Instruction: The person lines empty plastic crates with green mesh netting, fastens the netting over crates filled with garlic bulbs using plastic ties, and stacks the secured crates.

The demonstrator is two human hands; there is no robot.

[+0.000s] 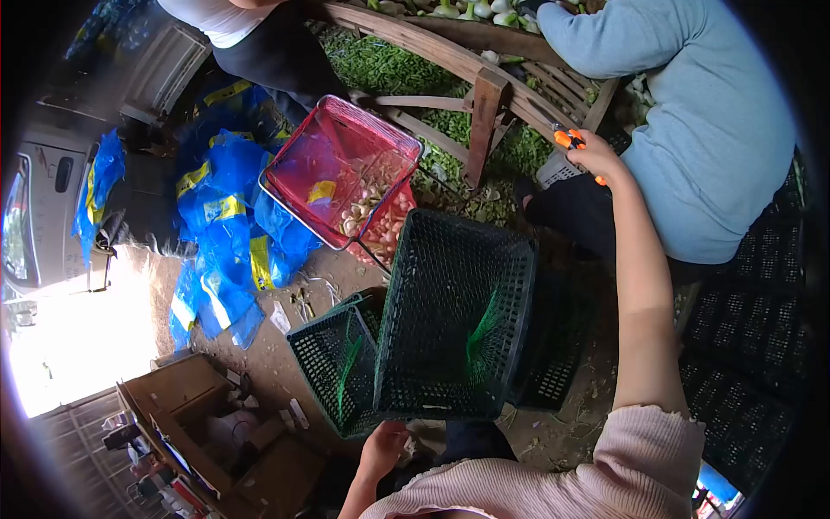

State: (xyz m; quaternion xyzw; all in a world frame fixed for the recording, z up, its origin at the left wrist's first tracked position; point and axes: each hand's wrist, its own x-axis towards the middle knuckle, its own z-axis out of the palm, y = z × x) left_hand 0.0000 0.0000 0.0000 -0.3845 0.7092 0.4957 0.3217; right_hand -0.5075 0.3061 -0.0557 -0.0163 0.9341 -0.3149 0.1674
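Ribbed sleeve [650,443] nearest, right fingers [588,154] clasp orange cutters [565,138], left fingers [394,429] unclear beside dark crate [432,346]; red bag [298,164] holds bulbs [373,201].

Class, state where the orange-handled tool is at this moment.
In the head view, the orange-handled tool is right of centre toward the top, gripped in the right hand, between the wooden rail and the co-worker's light-blue top.

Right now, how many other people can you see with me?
2. One person in white is at the top left, beyond the red net. One person in blue is at the upper right, near your right hand. Others may be out of view.
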